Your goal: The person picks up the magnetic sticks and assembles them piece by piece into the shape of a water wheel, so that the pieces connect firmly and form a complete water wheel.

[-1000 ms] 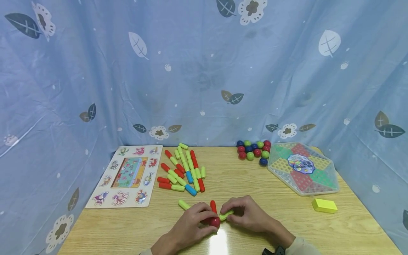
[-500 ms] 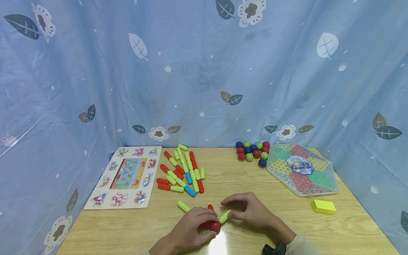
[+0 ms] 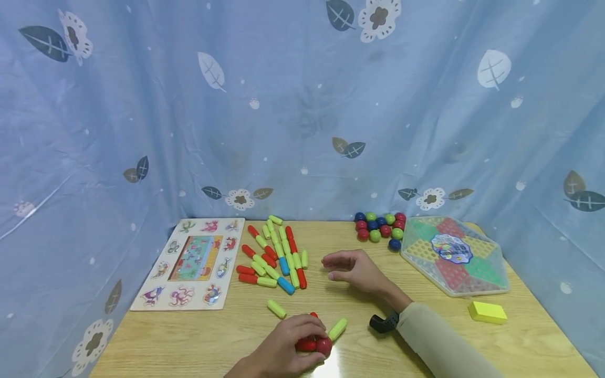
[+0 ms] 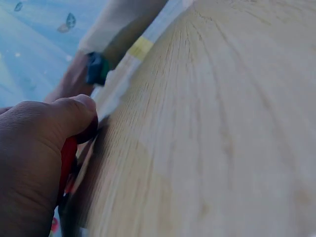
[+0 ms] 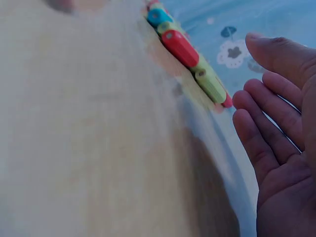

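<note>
My left hand [image 3: 289, 344] grips a dark red ball [image 3: 324, 346] low at the table's front, with thumb and fingers on it. A red stick [image 3: 305, 345] lies under the fingers, left of the ball. Behind it the tip of another red stick [image 3: 314, 315] shows. A yellow-green stick [image 3: 337, 329] points away from the ball to the upper right, its near end at the ball. My right hand [image 3: 354, 270] is held over the middle of the table, holding nothing; its straight, spread fingers show in the right wrist view. In the left wrist view my thumb mostly covers the ball [image 4: 89, 131].
A loose yellow-green stick [image 3: 276, 308] lies beyond my left hand. Farther back are several red, green and blue sticks [image 3: 279, 257], with a picture puzzle board [image 3: 227, 294] to their left. At the right are coloured balls [image 3: 385, 231], a hexagonal game box [image 3: 454, 252] and a yellow block [image 3: 488, 312].
My right hand has let go of the yellow-green stick beside the ball and moved away toward the back. My left hand keeps hold of the ball, slightly nearer the front edge.
</note>
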`<state>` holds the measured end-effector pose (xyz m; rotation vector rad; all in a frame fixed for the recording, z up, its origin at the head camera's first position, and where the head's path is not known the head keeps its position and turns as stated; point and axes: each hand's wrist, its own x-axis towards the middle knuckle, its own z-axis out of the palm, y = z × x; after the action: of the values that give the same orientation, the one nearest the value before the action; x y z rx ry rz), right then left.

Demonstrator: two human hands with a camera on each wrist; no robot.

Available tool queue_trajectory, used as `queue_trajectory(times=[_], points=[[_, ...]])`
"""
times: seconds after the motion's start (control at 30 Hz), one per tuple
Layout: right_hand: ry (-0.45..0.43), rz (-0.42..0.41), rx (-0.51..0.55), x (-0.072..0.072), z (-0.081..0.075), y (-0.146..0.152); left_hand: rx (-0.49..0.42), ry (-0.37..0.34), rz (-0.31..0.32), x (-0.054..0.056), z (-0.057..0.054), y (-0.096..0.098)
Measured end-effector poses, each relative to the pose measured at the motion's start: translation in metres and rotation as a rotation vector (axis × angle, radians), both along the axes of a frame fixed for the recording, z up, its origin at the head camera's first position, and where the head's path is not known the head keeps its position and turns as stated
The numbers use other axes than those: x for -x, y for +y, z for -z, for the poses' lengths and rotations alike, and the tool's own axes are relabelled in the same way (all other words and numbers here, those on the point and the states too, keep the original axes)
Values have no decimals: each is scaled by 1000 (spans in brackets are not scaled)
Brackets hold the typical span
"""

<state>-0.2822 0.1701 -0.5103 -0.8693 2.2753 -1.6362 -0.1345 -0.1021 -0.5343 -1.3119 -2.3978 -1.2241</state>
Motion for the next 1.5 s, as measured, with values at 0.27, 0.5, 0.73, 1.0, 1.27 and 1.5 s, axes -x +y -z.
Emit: queue_trajectory(times=[0.27,0.5,0.73,1.0,1.27,1.5], points=[[26,32,-83,28,-1,-27,-10,11,12,1,2,-1],[71,12,-122,43,1,-43,-11,-73,6,1,1,-3],[95,-18,-157,49,-1,-53,-14,-61,7,0,2,-3],[207,-22,-250,47,-4,-63,0,15,-32,1,2,-3],[281,6,-253,42,-2,-59,-2,91,-67,1,2,-1],[244,115,-179,24,3,-39,19,86,-77,1,0,0]])
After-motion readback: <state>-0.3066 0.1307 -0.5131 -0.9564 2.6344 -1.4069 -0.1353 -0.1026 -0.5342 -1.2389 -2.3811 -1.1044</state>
